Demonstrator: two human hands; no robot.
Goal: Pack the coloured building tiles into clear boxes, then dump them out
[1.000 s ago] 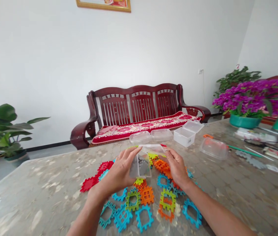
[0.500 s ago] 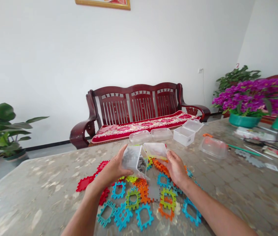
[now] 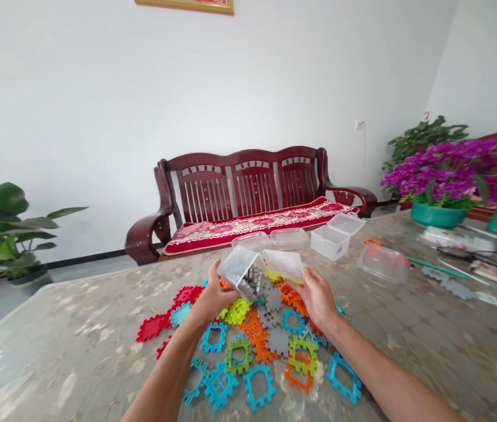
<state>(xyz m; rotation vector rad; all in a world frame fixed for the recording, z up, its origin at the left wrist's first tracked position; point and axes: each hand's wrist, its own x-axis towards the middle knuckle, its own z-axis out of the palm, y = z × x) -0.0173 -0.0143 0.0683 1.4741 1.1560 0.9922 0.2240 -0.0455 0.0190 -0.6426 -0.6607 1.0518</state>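
Note:
My left hand grips a clear plastic box, which is tipped with its mouth down and to the right. At the box's other side, my right hand pinches its swung-out lid by the right edge. Grey toy pieces show at the box's mouth, and more grey interlocking pieces lie just below it. Under and around both hands spreads a pile of notched building panels: blue frames, green frames, orange ones and red ones.
Behind the pile stand an open clear box and two shallow clear containers. To the right are another clear container, a green stick, glasses and a purple flower pot. A wooden bench stands beyond the table.
My left hand has tipped the box further over. Grey pieces have come out of it onto the pile, and the lid has tilted slightly in my right hand.

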